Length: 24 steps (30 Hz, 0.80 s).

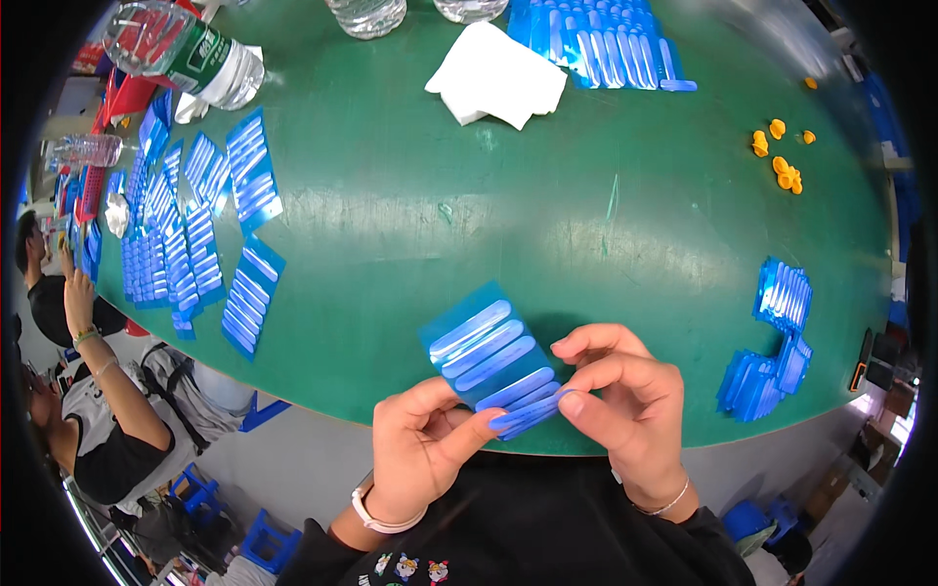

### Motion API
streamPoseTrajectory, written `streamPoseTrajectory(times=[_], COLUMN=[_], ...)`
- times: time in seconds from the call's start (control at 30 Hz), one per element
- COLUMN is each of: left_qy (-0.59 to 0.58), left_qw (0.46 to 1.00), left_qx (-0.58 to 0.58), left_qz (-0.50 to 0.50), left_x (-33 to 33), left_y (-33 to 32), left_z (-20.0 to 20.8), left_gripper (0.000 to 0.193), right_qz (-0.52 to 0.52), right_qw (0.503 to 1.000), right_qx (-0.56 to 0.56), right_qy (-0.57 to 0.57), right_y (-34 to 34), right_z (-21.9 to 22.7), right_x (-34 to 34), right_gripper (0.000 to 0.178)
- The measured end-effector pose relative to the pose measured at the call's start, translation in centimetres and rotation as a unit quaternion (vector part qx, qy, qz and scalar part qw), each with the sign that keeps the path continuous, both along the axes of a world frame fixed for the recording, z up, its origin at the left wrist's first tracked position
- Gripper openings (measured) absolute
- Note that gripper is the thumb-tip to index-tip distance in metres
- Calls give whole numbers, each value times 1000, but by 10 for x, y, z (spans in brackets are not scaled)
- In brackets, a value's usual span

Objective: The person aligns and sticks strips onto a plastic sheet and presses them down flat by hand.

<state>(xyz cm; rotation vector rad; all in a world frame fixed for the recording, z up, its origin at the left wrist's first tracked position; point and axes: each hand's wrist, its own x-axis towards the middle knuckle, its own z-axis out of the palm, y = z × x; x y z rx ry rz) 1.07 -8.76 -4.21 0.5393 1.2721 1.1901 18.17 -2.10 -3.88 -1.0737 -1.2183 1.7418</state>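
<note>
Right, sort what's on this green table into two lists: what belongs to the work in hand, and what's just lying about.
In the work:
- blue plastic sheet of pale oblong strips, held by the left hand and right hand
- rows of similar blue sheets at left
- stacks of blue sheets at right

Lying about:
- folded white paper tissue
- clear plastic water bottle
- small orange pieces

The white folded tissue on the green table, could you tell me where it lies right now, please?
In the head view the white folded tissue lies at the far edge of the green table, just left of a pile of blue strip sheets and right of the toppled water bottle.
</note>
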Motion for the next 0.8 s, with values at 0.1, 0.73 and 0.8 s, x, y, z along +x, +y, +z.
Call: streamPoseTrajectory(times=[0.1, 0.73, 0.8], left_qy=[-16, 48, 107], left_qw=[999, 997, 994], left_qx=[-11, 37, 24], left_qz=[-38, -38, -29], left_x=[2, 1, 3], left_y=[4, 0, 1], left_z=[7, 6, 8], left_gripper=[24, 15, 13], right_qz=[-15, -6, 3], right_qw=[999, 998, 966], right_qx=[-36, 5, 181], right_qy=[21, -54, -184], right_y=[1, -2, -2], right_z=[0, 1, 0], right_x=[0, -6, -7], right_gripper=[9, 11, 14])
